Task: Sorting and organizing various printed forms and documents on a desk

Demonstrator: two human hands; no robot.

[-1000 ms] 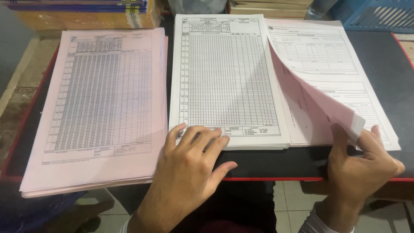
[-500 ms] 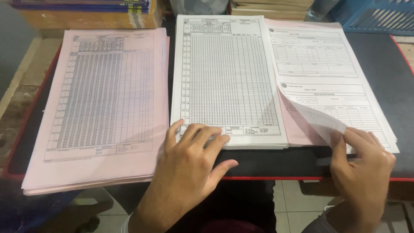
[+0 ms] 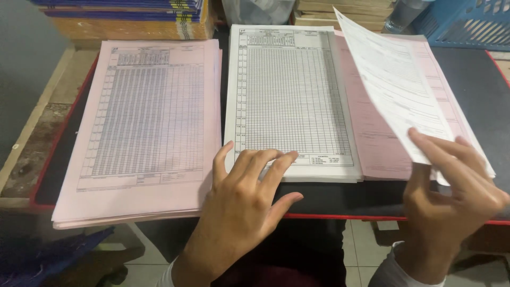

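Three paper stacks lie side by side on a dark desk. My left hand (image 3: 245, 186) rests flat, fingers spread, on the near edge of the middle white stack of gridded forms (image 3: 289, 95). My right hand (image 3: 454, 188) pinches the near corner of a single white form sheet (image 3: 396, 87) and holds it lifted and tilted above the right-hand pink stack (image 3: 374, 133). A larger pink stack of gridded forms (image 3: 143, 127) lies to the left, untouched.
The dark desk (image 3: 486, 106) has a red front edge. A blue plastic basket (image 3: 467, 24) stands at the back right. Stacked books and paper bundles (image 3: 127, 18) line the back. A wooden ledge (image 3: 37, 127) runs along the left.
My right hand let the curled pink sheet drop flat onto the right stack, then took a white sheet by its corner and raised it. My left hand has stayed on the middle stack.
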